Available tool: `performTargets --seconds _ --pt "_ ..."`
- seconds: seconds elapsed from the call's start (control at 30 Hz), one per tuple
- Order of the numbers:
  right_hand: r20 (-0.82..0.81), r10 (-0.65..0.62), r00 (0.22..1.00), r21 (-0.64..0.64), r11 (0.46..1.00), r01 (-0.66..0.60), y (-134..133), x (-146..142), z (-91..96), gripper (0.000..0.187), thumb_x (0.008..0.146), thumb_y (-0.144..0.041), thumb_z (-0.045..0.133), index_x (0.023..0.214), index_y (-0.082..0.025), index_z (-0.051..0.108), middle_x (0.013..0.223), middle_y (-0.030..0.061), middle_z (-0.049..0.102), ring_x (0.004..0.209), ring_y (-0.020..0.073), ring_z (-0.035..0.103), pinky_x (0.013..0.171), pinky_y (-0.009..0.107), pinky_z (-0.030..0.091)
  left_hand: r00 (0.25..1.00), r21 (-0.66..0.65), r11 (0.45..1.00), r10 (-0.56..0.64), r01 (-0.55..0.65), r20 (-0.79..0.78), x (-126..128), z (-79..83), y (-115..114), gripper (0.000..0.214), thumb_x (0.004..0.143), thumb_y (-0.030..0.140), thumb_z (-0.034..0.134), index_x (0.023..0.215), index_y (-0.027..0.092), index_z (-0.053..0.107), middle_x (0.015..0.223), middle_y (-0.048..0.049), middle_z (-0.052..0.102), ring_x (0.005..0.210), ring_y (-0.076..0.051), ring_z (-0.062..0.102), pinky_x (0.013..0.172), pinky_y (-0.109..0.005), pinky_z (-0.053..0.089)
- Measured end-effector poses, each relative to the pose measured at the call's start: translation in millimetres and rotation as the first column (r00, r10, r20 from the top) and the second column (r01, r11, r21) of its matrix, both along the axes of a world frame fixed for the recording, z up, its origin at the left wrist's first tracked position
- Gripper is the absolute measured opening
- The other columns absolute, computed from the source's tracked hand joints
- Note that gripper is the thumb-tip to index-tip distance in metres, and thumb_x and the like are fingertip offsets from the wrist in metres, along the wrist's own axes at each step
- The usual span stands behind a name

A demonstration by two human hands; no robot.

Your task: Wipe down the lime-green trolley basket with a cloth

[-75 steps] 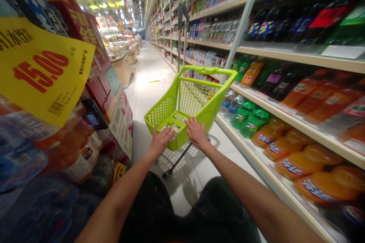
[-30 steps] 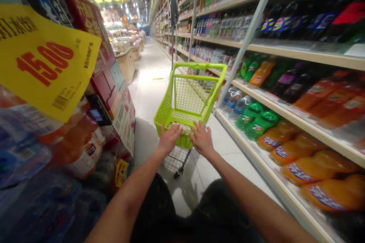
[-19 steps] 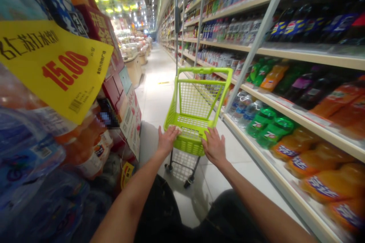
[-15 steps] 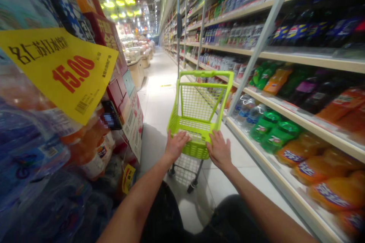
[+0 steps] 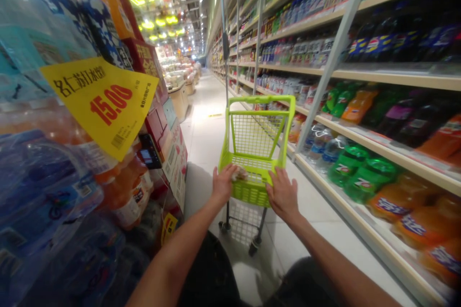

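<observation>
A small lime-green shopping cart (image 5: pixel 262 159) with a mesh basket stands in front of my legs. My left hand (image 5: pixel 222 183) is closed over the near left part of its basket rim. Beside those fingertips is a small crumpled, whitish-brown item (image 5: pixel 240 173); I cannot tell whether the fingers touch it. At the near right corner my right hand (image 5: pixel 284 194) grips the rim, thumb on the inner side and the outer fingers somewhat apart. Below the basket, a lower rack and dark wheels (image 5: pixel 255 245) show between my forearms.
Shelves of drink bottles (image 5: pixel 363 172) line the right side, close to the cart. Stacked, plastic-wrapped bottle packs (image 5: pixel 46 192) and cartons (image 5: pixel 175 168) crowd the left, under a yellow price sign (image 5: pixel 104 103). A pale tiled aisle (image 5: pixel 205 129) runs straight ahead.
The view has shifted slightly, so the cart, both hands and the price sign sit a little further right and lower. More of the crumpled item shows beside my left fingers.
</observation>
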State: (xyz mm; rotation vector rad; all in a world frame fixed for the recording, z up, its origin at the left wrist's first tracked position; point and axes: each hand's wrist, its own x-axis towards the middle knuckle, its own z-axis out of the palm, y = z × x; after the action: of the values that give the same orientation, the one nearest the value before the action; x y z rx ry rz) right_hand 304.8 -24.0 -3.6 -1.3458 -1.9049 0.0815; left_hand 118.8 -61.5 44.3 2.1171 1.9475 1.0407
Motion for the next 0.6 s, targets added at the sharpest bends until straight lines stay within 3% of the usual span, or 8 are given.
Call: performTargets --seconds 0.03,0.1,0.2,0.27,0.37,0.47,0.53,0.6 --pt "-0.130 0.062 0.990 -0.001 0.998 -0.063 -6.0 -9.8 4.1 0.046 0.086 -0.036 0.035 0.123 -0.014 0.049 0.137 0.0149 0.042 0.130 0.0276 0.032 0.103 0.055 0.026 0.999 0.027 1.000 -0.015 0.014 0.049 9.9 2.3 -2.2 0.051 0.078 -0.001 0.035 0.117 0.026 0.054 0.127 -0.0003 0.056 0.122 -0.013 0.044 0.110 -0.046 0.018" --pt "-0.419 0.165 0.893 -0.045 0.978 -0.201 -18.8 -31.6 13.3 0.052 0.086 -0.043 0.037 0.130 -0.015 0.043 0.133 0.0134 0.046 0.124 0.0243 0.041 0.102 0.046 0.034 0.986 0.080 0.996 -0.057 0.044 0.160 30.7 3.7 -5.8 0.049 0.078 0.001 0.037 0.117 0.024 0.054 0.127 -0.0026 0.056 0.123 -0.015 0.044 0.109 -0.044 0.021" --pt "-0.715 0.100 0.692 -0.180 0.930 -0.320 -32.3 -56.8 25.0 0.063 0.081 -0.050 0.044 0.134 -0.017 0.036 0.128 0.0109 0.053 0.114 0.0219 0.052 0.098 0.039 0.041 0.931 0.129 0.991 -0.074 0.029 0.359 55.1 -2.5 -10.1 0.042 0.082 0.011 0.037 0.121 0.019 0.052 0.127 -0.0078 0.055 0.120 -0.018 0.047 0.105 -0.040 0.032" --pt "-0.771 -0.002 0.637 -0.267 0.909 -0.320 -34.8 -61.2 27.8 0.067 0.076 -0.049 0.051 0.133 -0.016 0.039 0.124 0.0105 0.056 0.109 0.0224 0.055 0.096 0.038 0.042 0.893 0.100 0.993 -0.102 0.065 0.438 60.4 -10.0 -13.8 0.045 0.082 0.014 0.039 0.127 0.017 0.046 0.129 -0.0109 0.052 0.119 -0.019 0.048 0.103 -0.039 0.035" --pt "-0.777 -0.159 0.610 -0.377 0.893 -0.247 -31.5 -49.3 24.5 0.066 0.069 -0.040 0.057 0.128 -0.012 0.046 0.114 0.0114 0.062 0.098 0.0232 0.061 0.089 0.037 0.048 0.845 0.022 0.966 -0.235 0.257 0.481 52.8 -20.3 -21.0 0.067 0.071 0.011 0.052 0.136 0.016 0.032 0.138 -0.0129 0.042 0.124 -0.022 0.042 0.105 -0.039 0.032" --pt "-0.778 -0.244 0.579 -0.384 0.914 -0.131 -27.5 -28.5 20.9 0.064 0.067 -0.034 0.057 0.126 -0.012 0.048 0.109 0.0107 0.064 0.091 0.0210 0.062 0.081 0.034 0.051 0.760 0.004 0.948 -0.257 0.318 0.597 40.2 -23.8 -24.2 0.077 0.061 0.008 0.060 0.134 0.017 0.035 0.137 -0.0109 0.043 0.124 -0.023 0.042 0.106 -0.037 0.030" --pt "-0.783 -0.233 0.577 -0.349 0.932 -0.098 -26.9 -18.4 21.4 0.065 0.068 -0.036 0.057 0.127 -0.012 0.046 0.106 0.0100 0.065 0.084 0.0191 0.062 0.077 0.033 0.052 0.636 -0.020 0.975 -0.127 0.220 0.761 36.9 -22.9 -21.5 0.068 0.063 0.013 0.062 0.128 0.018 0.043 0.133 -0.0103 0.048 0.118 -0.022 0.047 0.101 -0.036 0.036" --pt "-0.781 -0.191 0.594 -0.330 0.935 -0.134 -28.0 -14.9 22.8 0.064 0.069 -0.039 0.056 0.127 -0.012 0.046 0.101 0.0096 0.066 0.077 0.0181 0.063 0.072 0.033 0.053 0.434 -0.108 0.968 0.000 0.225 0.901 39.7 -21.6 -17.0 0.054 0.067 0.023 0.065 0.119 0.019 0.050 0.121 -0.0089 0.057 0.105 -0.020 0.056 0.088 -0.031 0.044"
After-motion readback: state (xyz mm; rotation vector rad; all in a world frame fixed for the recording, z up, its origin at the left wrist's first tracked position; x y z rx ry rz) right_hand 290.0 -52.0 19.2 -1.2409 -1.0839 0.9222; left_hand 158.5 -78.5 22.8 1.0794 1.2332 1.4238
